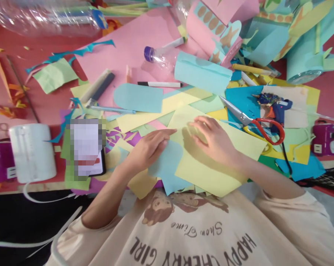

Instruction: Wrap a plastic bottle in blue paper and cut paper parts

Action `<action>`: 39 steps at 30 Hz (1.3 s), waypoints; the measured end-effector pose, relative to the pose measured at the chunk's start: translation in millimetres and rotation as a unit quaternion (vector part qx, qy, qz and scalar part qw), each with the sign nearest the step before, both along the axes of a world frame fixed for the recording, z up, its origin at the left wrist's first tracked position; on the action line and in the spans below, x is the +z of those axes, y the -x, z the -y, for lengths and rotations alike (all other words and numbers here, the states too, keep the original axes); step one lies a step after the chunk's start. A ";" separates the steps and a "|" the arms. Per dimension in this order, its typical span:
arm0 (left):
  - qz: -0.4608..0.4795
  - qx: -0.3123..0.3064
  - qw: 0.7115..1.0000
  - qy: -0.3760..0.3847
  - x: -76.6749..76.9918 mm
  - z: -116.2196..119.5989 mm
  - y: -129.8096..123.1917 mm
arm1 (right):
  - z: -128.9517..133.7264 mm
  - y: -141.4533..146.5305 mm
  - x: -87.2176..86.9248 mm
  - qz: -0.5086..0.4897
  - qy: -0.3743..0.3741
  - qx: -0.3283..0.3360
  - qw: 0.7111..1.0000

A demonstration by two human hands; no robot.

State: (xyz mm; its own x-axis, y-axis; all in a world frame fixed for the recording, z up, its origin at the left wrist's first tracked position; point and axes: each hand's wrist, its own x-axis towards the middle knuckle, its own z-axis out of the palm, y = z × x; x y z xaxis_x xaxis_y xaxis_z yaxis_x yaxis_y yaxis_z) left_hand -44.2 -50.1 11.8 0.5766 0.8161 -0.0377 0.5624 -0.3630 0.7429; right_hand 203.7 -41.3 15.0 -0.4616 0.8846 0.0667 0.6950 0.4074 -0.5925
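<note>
A pale yellow sheet (202, 170) is spread on top of the scraps covering the counter (45, 105), directly before the body, presumably so that it can be reached from both sides. Over it the right hand (209, 136) is held open, the fingers loosely curved and nothing grasped; whether the paper is touched cannot be told. The left hand (150, 147) is partly curled beside the sheet's left edge, over a light blue piece (169, 162), perhaps to steady the paper; whether anything is pinched cannot be told. Red-handled scissors (251, 120) are laid with their loops toward the right forearm, seemingly for easy pickup. A glue gun (279, 109) is rested on a pale card (295, 96), likely so that drips are caught.
</note>
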 end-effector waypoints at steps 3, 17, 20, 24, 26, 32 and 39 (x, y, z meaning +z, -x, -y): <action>-0.040 -0.013 0.999 -0.028 -2.5 0.2 -7.5 | 30.7 -12.9 -12.1 0.126 -0.022 0.008 0.992; 0.097 0.256 0.950 0.152 -4.1 -31.3 -30.5 | 18.4 -52.7 -18.6 0.101 -0.027 0.204 0.973; 0.074 0.242 0.959 0.127 -1.0 -44.4 -39.5 | 19.2 -55.5 -24.4 0.011 -0.095 0.117 0.989; 0.046 0.234 0.969 0.071 -4.2 -53.7 -47.8 | 20.9 -52.3 -32.7 0.004 -0.142 0.138 0.980; 0.037 0.232 0.971 0.042 -7.1 -55.9 -48.1 | 20.1 -48.0 -33.1 0.045 -0.112 0.183 0.976; -0.052 0.122 0.977 -0.167 2.4 -37.9 -43.0 | 16.3 -39.1 -31.0 0.104 -0.067 0.189 0.974; -0.160 -0.009 0.971 -0.175 -23.1 23.8 -60.0 | 20.5 -45.6 -33.4 0.036 -0.088 0.176 0.980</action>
